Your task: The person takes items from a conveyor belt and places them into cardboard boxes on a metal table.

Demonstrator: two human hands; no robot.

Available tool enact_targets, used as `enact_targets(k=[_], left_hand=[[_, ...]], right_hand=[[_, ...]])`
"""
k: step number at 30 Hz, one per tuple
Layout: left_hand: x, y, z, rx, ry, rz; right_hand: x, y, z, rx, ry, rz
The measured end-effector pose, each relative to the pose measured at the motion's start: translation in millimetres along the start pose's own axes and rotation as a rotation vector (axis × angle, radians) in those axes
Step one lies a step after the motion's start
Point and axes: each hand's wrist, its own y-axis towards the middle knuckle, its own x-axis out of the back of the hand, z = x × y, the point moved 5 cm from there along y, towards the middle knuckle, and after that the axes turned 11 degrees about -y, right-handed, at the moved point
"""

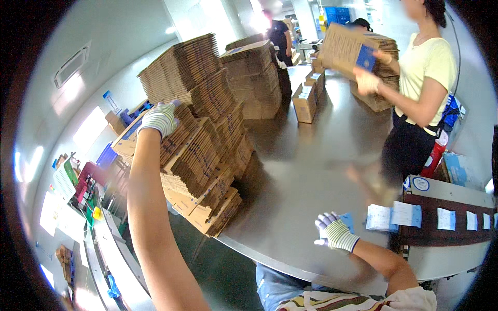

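Note:
My left hand point(160, 120), in a striped white glove, is stretched far forward to the stack of flattened cardboard boxes point(199, 155). Its fingers curl over the top edge of a flattened cardboard box point(127, 142) on the stack's left side. My right hand point(337, 231), gloved the same way, hovers low over the metal table point(290, 192), fingers apart and thumb out to the side. A blue packet point(347, 223) lies just beyond it, partly covered by the hand. More white and blue packets point(381, 217) lie to the right, at the end of a conveyor.
The dark conveyor belt point(428, 233) carries several packets at right. Across the table a co-worker point(428, 78) holds a cardboard box point(345, 49). Open boxes point(305, 103) with packets stand mid-table. Another carton stack point(251, 78) rises behind mine. A further person point(280, 39) stands at the back.

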Motion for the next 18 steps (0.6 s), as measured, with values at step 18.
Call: enact_targets(k=[18], left_hand=[[1, -17, -12, -0.069, -0.016, -0.355]], right_hand=[[7, -11, 7, 0.033, 0.024, -0.08]])
